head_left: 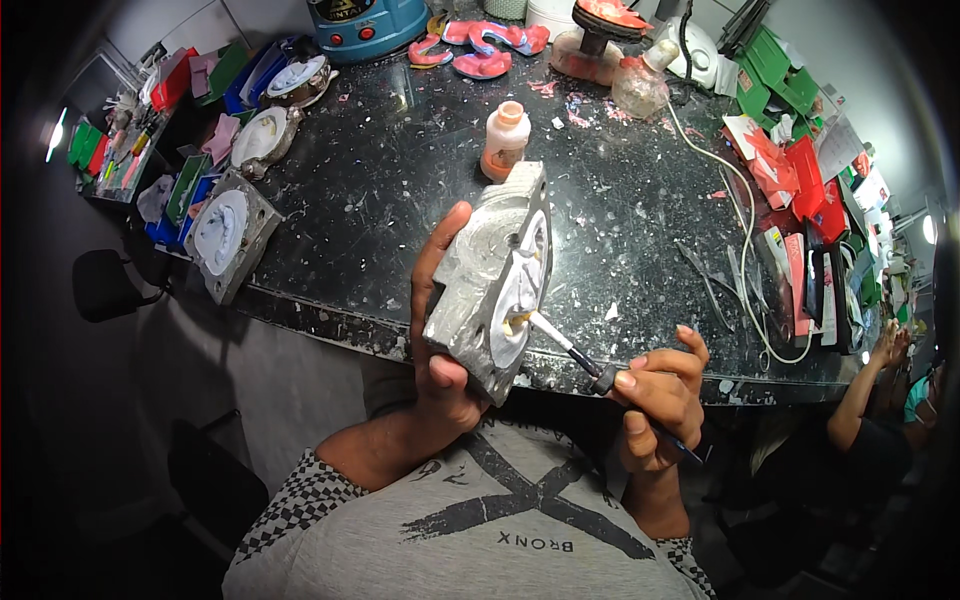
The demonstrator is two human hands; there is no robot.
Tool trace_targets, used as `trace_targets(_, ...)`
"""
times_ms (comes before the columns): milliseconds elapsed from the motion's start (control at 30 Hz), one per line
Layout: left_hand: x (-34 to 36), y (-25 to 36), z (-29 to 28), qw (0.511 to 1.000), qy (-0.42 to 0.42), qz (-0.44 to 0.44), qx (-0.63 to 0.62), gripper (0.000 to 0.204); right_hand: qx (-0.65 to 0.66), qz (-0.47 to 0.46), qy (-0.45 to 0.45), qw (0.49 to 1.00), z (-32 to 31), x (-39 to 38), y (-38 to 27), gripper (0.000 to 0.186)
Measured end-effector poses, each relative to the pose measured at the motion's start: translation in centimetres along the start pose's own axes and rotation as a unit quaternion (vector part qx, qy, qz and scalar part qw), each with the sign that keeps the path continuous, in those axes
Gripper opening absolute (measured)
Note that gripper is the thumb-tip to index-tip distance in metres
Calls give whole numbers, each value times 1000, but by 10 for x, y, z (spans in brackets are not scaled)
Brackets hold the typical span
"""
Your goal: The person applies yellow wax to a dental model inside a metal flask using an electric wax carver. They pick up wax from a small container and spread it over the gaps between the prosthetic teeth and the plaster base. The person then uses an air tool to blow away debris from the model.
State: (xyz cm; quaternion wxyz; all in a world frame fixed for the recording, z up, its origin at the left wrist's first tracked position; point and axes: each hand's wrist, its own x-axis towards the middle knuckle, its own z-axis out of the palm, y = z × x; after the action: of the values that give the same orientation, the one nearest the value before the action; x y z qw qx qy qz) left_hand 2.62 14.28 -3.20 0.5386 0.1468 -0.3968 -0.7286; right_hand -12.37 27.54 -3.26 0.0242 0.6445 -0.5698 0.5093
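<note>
My left hand grips a grey metal dental flask half, its fingers wrapped round the left and lower edges. The flask is tilted up on its side above the bench's front edge, and white plaster with a denture-shaped hollow fills its face. Pinched in my right hand is a small brush with a dark handle. The brush's pale tip touches the plaster near a yellowish spot in the hollow. Just behind the flask stands an uncapped translucent bottle with orange-pink liquid in its base.
Several other plaster-filled flasks line the bench's left side. At the back are a blue appliance, pink-red wax pieces and a glass burner. Pliers, a white cable and red boxes lie right. Another person's arm shows far right.
</note>
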Motion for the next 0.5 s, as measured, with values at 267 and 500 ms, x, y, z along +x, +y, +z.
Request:
trace_targets(267,0,-2,-1,1000,-6,8,24,128,28,0,-8,1000,-3,5,6,25)
trace_targets(500,-1,-2,-4,1000,-11,2,21,127,62,25,56,996,-8,8,15,26)
